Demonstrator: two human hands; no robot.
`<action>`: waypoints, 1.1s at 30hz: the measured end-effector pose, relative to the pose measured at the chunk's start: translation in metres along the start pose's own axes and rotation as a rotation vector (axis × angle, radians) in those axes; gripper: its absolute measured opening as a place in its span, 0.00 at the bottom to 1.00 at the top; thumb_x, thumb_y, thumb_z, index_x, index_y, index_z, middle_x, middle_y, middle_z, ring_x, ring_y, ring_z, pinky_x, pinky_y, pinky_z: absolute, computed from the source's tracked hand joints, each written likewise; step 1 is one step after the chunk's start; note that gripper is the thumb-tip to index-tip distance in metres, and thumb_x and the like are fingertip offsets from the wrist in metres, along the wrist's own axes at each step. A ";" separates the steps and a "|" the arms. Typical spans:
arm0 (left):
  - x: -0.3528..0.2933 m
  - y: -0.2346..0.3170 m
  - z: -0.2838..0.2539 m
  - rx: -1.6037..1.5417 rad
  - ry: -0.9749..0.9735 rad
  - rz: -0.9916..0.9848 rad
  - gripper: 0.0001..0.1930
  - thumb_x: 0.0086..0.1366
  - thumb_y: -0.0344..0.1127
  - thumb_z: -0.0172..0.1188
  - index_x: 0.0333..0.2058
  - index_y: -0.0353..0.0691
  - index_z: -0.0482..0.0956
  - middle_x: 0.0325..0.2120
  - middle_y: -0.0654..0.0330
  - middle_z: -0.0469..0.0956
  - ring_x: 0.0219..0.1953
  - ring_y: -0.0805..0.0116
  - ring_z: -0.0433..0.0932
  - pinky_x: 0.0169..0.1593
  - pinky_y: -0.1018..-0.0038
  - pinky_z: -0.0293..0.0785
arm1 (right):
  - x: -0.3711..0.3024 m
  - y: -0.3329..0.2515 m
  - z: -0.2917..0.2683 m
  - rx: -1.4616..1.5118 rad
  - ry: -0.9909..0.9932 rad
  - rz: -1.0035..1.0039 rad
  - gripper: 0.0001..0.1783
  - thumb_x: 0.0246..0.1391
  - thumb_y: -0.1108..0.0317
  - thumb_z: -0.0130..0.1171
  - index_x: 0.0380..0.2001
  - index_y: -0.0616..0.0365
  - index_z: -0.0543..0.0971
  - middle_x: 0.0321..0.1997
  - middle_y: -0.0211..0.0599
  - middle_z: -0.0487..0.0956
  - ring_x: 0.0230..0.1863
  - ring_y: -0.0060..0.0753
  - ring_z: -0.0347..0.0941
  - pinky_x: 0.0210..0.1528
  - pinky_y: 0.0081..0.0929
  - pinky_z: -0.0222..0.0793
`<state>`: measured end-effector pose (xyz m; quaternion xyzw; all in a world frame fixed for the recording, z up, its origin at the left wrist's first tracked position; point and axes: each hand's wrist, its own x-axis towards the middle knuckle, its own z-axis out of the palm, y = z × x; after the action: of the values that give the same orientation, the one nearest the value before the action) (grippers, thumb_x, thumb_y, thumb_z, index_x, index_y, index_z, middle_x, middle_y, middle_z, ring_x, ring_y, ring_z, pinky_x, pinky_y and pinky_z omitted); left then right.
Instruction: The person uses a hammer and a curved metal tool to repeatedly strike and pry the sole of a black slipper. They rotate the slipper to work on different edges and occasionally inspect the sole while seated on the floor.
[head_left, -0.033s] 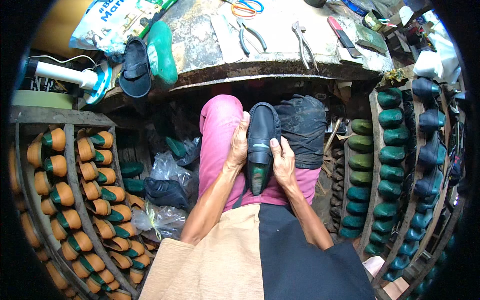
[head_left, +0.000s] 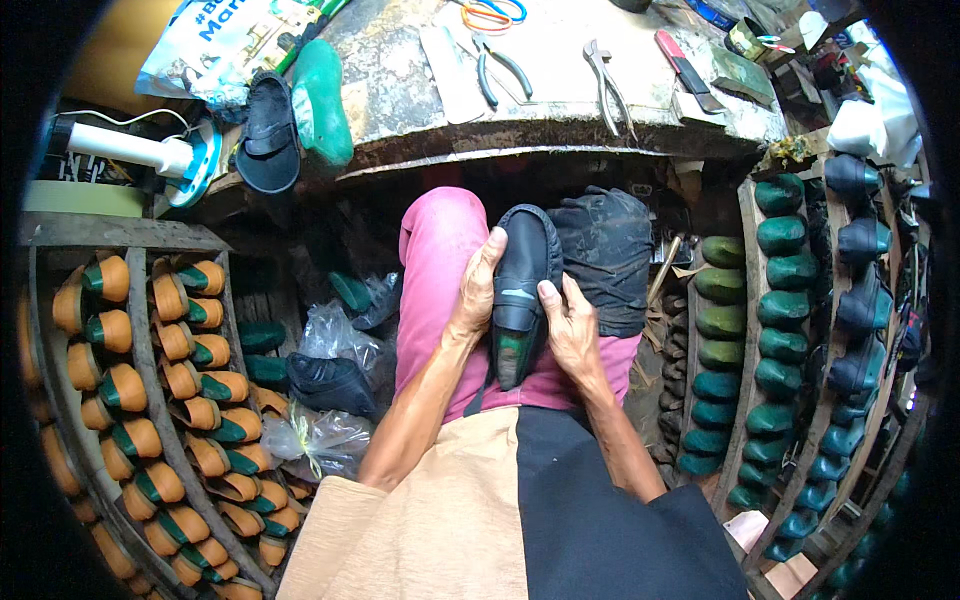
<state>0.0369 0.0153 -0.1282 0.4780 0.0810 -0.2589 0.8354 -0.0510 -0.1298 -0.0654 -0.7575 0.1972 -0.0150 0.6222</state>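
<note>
A black loafer-style shoe upper (head_left: 526,248) with a strap across it is fitted over a green shoe last (head_left: 510,350). Its toe points away from me, between my knees, and the green last shows at the open heel end. My left hand (head_left: 478,295) grips the shoe along its left side, thumb up against the edge. On the other side, my right hand (head_left: 572,328) holds it with the thumb at the right end of the strap. A small pale patch shows on the strap. The fingers under the shoe are hidden.
Ahead, a worn workbench (head_left: 390,85) carries pliers (head_left: 500,72), pincers (head_left: 606,88), a red-handled knife (head_left: 686,70), a black shoe (head_left: 268,135) and a green last (head_left: 322,105). Racks of tan shoes (head_left: 125,387) stand left; racks of green lasts (head_left: 780,307) stand right. Plastic bags (head_left: 325,440) lie left.
The heel end of the shoe has swung slightly left. My right hand has shifted a little; both hands stay at the shoe.
</note>
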 end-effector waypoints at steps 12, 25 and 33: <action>-0.019 0.044 0.023 0.132 0.009 -0.035 0.39 0.80 0.62 0.64 0.72 0.33 0.73 0.61 0.52 0.81 0.60 0.66 0.81 0.65 0.69 0.78 | 0.151 0.213 -0.238 -0.499 0.480 0.421 0.19 0.71 0.54 0.68 0.46 0.62 0.86 0.41 0.40 0.90 0.35 0.27 0.85 0.34 0.27 0.77; -0.013 0.072 0.017 0.062 0.028 -0.244 0.38 0.75 0.52 0.74 0.72 0.33 0.72 0.51 0.61 0.83 0.47 0.74 0.82 0.48 0.72 0.83 | 0.204 0.366 -0.252 -0.739 0.518 0.655 0.58 0.47 0.37 0.85 0.63 0.80 0.76 0.62 0.72 0.83 0.65 0.71 0.80 0.69 0.52 0.75; -0.006 0.088 0.042 0.410 -0.255 -0.512 0.45 0.62 0.58 0.83 0.67 0.33 0.77 0.56 0.54 0.83 0.57 0.69 0.81 0.62 0.68 0.79 | 0.196 0.326 -0.250 0.077 0.526 0.549 0.11 0.70 0.65 0.66 0.37 0.60 0.76 0.26 0.35 0.77 0.18 0.32 0.73 0.17 0.35 0.68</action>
<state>0.0713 0.0182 -0.0373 0.5638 0.0394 -0.5286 0.6334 -0.0287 -0.4741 -0.3616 -0.6229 0.5451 -0.0490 0.5590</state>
